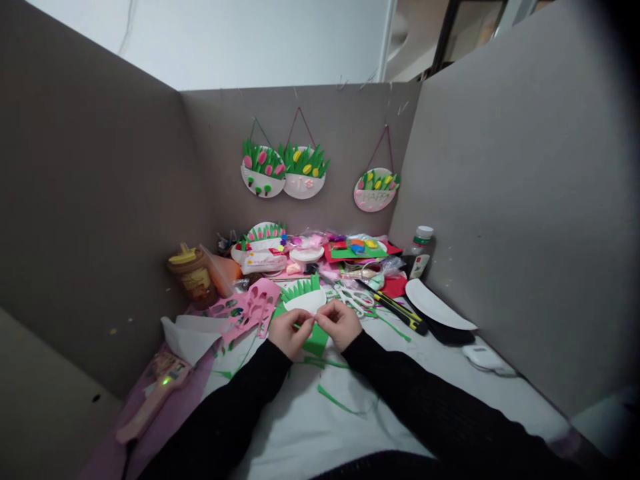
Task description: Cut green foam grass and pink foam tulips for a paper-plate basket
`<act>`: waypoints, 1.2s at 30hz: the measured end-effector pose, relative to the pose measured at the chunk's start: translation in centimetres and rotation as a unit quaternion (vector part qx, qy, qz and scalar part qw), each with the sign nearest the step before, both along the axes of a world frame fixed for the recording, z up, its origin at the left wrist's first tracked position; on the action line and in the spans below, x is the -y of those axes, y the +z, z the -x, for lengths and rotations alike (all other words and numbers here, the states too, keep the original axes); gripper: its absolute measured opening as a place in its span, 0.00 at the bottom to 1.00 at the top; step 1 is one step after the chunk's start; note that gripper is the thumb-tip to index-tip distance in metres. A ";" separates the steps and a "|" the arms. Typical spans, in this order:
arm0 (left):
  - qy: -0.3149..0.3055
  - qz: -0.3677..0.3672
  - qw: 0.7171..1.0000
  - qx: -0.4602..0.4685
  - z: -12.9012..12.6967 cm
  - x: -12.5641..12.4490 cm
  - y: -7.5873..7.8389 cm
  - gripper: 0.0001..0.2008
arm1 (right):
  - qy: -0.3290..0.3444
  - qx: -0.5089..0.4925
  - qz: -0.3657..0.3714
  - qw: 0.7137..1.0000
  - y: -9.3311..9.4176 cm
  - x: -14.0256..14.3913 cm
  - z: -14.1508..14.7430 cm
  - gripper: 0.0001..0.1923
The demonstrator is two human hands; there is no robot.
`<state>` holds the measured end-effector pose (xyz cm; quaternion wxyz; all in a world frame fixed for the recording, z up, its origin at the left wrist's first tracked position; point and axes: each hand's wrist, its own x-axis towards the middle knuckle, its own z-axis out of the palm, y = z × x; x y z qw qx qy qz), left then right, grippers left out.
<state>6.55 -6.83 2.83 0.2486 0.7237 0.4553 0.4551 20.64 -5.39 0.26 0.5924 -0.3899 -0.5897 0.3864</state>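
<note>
From the head camera, both hands meet at the middle of a cluttered white worktop [450, 393], enclosed on three sides by grey cardboard walls. The left hand [289, 331] and the right hand [341, 323] are drawn close together with fingertips almost touching, each curled and pinching a small piece between them that is too small to make out, though a thin green strip [300, 327] shows by the left fingers. Right under and just beyond the hands lies a white half plate with green paper grass [305, 297], with a green sheet [316, 343] beneath it. Left of the hands rests a pink foam sheet with cut-out shapes [250, 307], and further left a pink glue gun [153, 397] with a small green light. A jar with a yellow lid [193, 273] stands at the left wall. To the right of the hands lie white scissors [353, 299], a yellow-and-black cutter [400, 312] and a bare white plate [437, 305], with a small bottle [419, 252] behind it. Three finished tulip plates [303, 172] hang on the back wall. Loose green scraps [333, 400] lie between the forearms.
</note>
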 end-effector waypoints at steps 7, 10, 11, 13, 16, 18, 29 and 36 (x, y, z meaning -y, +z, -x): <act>-0.059 0.151 0.980 0.113 -0.2 -0.3 -0.1 0.10 | -0.001 0.006 0.008 1.000 -0.2 -0.3 -0.2 0.08; -0.068 0.160 0.976 0.127 -0.3 -0.2 0.1 0.09 | -0.009 0.009 0.010 1.000 -0.3 -0.5 -0.4 0.08; -0.070 0.160 0.976 0.129 -0.3 -0.1 0.2 0.09 | -0.011 0.010 0.011 1.000 -0.3 -0.5 -0.4 0.09; -0.072 0.156 0.977 0.127 -0.3 0.0 0.2 0.09 | -0.013 0.009 0.010 1.000 -0.3 -0.6 -0.5 0.10; -0.068 0.132 0.983 0.111 -0.3 -0.1 0.0 0.10 | -0.012 0.015 0.009 1.000 -0.3 -0.6 -0.5 0.10; -0.065 0.113 0.987 0.098 -0.2 -0.3 -0.2 0.10 | -0.007 0.017 0.011 1.000 -0.3 -0.5 -0.4 0.10; -0.033 0.060 0.995 0.075 0.3 -0.5 -0.3 0.09 | 0.034 -0.007 0.010 0.999 0.1 -0.2 -0.3 0.10; -0.022 0.039 0.999 0.029 0.0 -0.2 -0.3 0.09 | 0.021 -0.016 -0.010 1.000 -0.1 -0.2 -0.1 0.08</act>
